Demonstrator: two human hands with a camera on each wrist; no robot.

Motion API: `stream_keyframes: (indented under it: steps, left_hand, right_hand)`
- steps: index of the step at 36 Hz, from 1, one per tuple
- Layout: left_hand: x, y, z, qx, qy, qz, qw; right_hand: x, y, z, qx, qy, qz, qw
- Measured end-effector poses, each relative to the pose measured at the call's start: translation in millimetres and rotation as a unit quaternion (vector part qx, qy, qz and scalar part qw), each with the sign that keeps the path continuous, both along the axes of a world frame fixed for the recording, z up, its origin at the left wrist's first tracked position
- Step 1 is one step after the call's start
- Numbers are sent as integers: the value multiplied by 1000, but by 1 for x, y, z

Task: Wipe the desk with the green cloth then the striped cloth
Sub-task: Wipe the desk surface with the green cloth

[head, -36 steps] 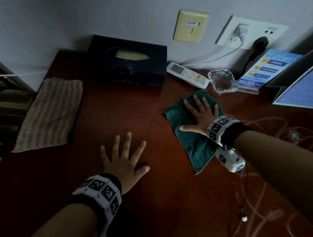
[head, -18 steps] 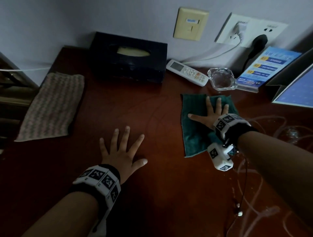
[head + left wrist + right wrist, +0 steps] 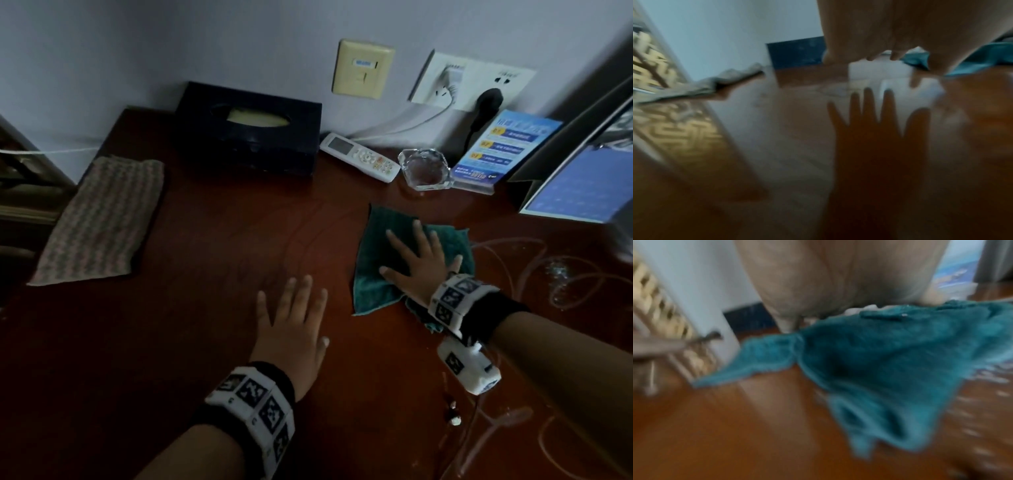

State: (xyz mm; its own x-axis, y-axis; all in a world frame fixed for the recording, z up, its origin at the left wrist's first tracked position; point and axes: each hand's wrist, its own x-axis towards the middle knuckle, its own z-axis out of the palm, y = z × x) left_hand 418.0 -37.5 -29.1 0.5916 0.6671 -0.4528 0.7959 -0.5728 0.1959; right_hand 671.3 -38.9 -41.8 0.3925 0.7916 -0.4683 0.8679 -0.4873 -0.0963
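Observation:
The green cloth point(image 3: 373, 260) lies rumpled on the dark wooden desk point(image 3: 212, 240), right of centre. My right hand point(image 3: 416, 260) presses flat on it with fingers spread. My left hand point(image 3: 294, 325) rests palm down on the bare desk just left of the cloth, fingers straight. The striped cloth point(image 3: 102, 219) lies flat at the desk's left edge, untouched. In the right wrist view the green cloth point(image 3: 890, 366) bunches under the palm, blurred. The left wrist view shows the left hand's fingers point(image 3: 871, 53) over their reflection, the striped cloth point(image 3: 719, 82) to the left.
Along the back wall stand a dark tissue box point(image 3: 250, 130), a white remote point(image 3: 359, 161), a glass ashtray point(image 3: 424, 168) and a blue leaflet stand point(image 3: 496, 150). A calendar point(image 3: 575, 192) sits at right. Thin clear tubing point(image 3: 565, 274) loops over the desk's right side.
My right hand slid the green cloth right and back, then nearer, bunching its lower edge. My left hand shifted right, closer to the cloth. The head view also swung left.

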Motion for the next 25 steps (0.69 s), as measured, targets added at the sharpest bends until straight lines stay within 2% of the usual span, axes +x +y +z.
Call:
stream_keyframes:
  steps: [3, 6, 9, 11, 16, 25]
  left_hand:
    - [9, -12, -13, 4, -32, -16, 999]
    - [14, -18, -22, -2, -23, -19, 1000]
    - [15, -19, -30, 34, -53, -8, 998]
    - [13, -20, -35, 12, -63, 2, 998]
    - [9, -21, -47, 39, -83, -11, 996]
    - [7, -20, -52, 24, -60, -14, 998]
  right_hand:
    - [5, 4, -5, -22, -5, 47, 999]
    - [11, 12, -8, -32, 5, 48, 998]
    - [17, 19, -11, -34, 4, 36, 999]
    - [21, 25, -12, -36, -1, 22, 999]
    - [36, 43, -14, -37, 4, -17, 999]
    - [36, 49, -27, -4, -12, -60, 998]
